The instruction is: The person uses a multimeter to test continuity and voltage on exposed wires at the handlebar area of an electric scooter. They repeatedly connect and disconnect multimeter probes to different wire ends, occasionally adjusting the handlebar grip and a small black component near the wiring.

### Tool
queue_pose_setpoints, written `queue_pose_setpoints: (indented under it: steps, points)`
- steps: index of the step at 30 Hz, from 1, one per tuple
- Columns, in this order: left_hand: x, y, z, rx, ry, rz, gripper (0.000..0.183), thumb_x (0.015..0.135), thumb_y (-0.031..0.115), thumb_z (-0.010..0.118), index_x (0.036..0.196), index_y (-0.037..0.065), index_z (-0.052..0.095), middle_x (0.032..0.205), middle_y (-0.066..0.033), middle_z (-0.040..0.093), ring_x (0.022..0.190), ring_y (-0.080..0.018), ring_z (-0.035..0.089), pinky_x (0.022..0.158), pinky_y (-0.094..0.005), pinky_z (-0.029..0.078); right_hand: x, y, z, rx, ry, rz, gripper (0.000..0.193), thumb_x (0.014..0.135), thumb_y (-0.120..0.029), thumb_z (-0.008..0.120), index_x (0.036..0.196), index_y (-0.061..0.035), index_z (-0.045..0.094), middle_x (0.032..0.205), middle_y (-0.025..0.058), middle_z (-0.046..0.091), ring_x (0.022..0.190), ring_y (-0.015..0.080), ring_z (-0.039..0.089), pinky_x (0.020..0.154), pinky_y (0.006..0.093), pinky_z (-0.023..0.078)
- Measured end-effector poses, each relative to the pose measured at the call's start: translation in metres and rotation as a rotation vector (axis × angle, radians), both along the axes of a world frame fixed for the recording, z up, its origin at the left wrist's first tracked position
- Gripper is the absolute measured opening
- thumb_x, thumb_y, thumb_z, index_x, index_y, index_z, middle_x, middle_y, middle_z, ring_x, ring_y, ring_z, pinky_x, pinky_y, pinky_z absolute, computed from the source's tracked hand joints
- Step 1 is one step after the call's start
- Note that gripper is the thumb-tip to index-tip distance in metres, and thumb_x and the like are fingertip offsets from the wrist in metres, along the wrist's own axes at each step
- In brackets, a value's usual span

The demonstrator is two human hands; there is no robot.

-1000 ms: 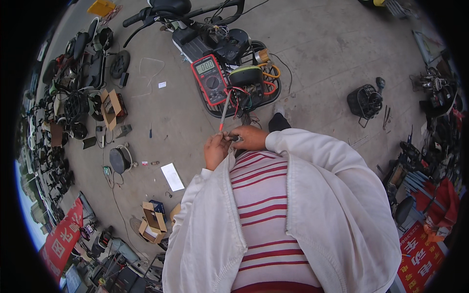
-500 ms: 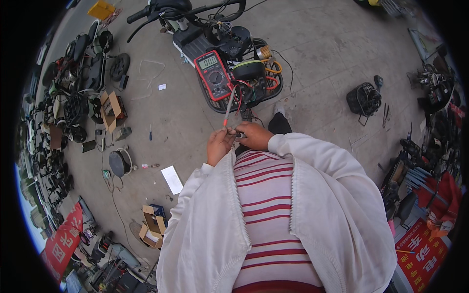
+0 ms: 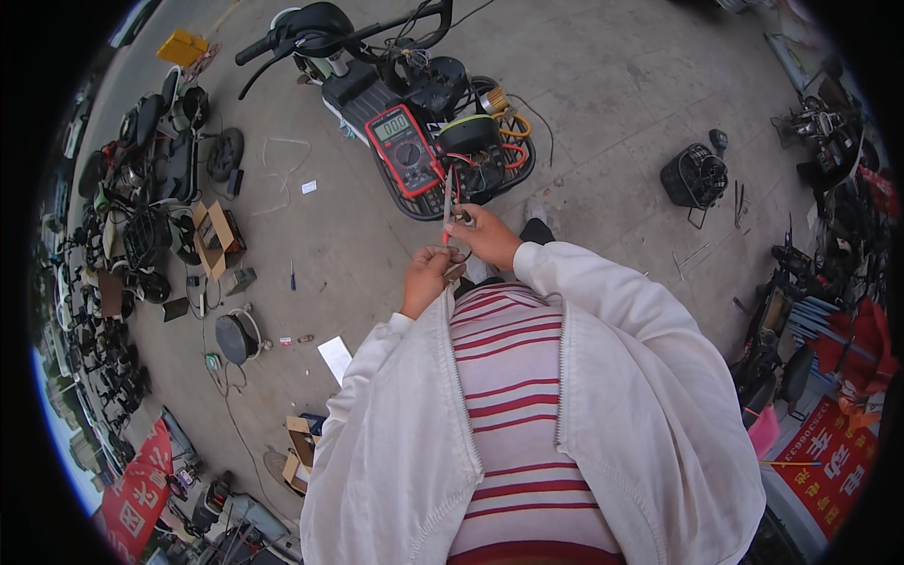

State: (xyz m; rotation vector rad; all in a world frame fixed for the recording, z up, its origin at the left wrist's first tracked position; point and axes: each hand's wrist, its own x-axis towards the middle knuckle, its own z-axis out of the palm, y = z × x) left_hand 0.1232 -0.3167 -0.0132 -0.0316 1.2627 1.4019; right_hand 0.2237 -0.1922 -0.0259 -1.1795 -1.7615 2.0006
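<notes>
My left hand is closed in a pinch at the red end of a thin pale cable. That cable runs up toward the open wiring of an electric bike. To its right, my right hand has its fingers closed around a small dark piece, too small to name. A thin dark loop shows between the two hands. Beyond them, a red multimeter with a lit display lies tilted on the bike's black rack. Beside the meter sits a round black part with a yellow-green rim, among red and yellow wires.
An open cardboard box, a screwdriver and a round black seat-like part lie on the concrete at left. A black basket stands at right. Parked bikes line the left side; red banners hang at the lower corners.
My right hand has moved up and away from my left, toward the bike. The pale cable now hangs more upright. The whole view has shifted slightly.
</notes>
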Motion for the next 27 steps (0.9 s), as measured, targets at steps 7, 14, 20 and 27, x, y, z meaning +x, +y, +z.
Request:
queue_pose_setpoints:
  steps: [7, 14, 20, 27]
  points:
    - [-0.003, -0.005, 0.0, 0.034, 0.143, -0.226, 0.012, 0.091, 0.009, 0.054, 0.096, -0.002, 0.051, 0.092, -0.0132, 0.06, 0.083, -0.0198, 0.062, 0.076, -0.0306, 0.052, -0.001, 0.008, 0.006, -0.326, 0.176, -0.004, 0.032, 0.08, -0.017, 0.066, 0.104, 0.0024, 0.056, 0.083, 0.0078, 0.062, 0.075, 0.0129, 0.057, 0.07, 0.0273, 0.044]
    - [-0.01, -0.018, -0.034, -0.013, 0.084, -0.06, 0.015, 0.09, 0.008, 0.056, 0.1, -0.001, 0.052, 0.095, -0.012, 0.06, 0.085, -0.0196, 0.061, 0.078, -0.0302, 0.052, 0.031, 0.031, 0.004, -0.045, -0.22, 0.205, 0.021, 0.078, -0.019, 0.063, 0.089, -0.0013, 0.061, 0.079, 0.0098, 0.063, 0.068, 0.0167, 0.057, 0.064, 0.0315, 0.044]
    - [-0.022, -0.042, -0.093, 0.027, 0.494, -0.191, 0.016, 0.09, 0.014, 0.055, 0.1, 0.002, 0.052, 0.095, -0.0081, 0.057, 0.085, -0.0173, 0.057, 0.083, -0.0312, 0.049, 0.065, 0.045, -0.003, 0.463, -0.502, 0.498, 0.022, 0.078, -0.021, 0.058, 0.091, -0.0051, 0.065, 0.092, 0.0188, 0.065, 0.089, 0.0346, 0.061, 0.077, 0.0437, 0.047]
    - [-0.021, -0.032, -0.068, -0.15, -0.015, -0.105, 0.016, 0.089, 0.018, 0.055, 0.099, 0.005, 0.055, 0.092, -0.0051, 0.058, 0.087, -0.0157, 0.056, 0.08, -0.0303, 0.048, 0.104, 0.058, -0.022, 0.539, -0.836, 0.579, 0.028, 0.077, -0.022, 0.06, 0.101, -0.0086, 0.065, 0.099, 0.0188, 0.064, 0.096, 0.0362, 0.06, 0.084, 0.0434, 0.047]
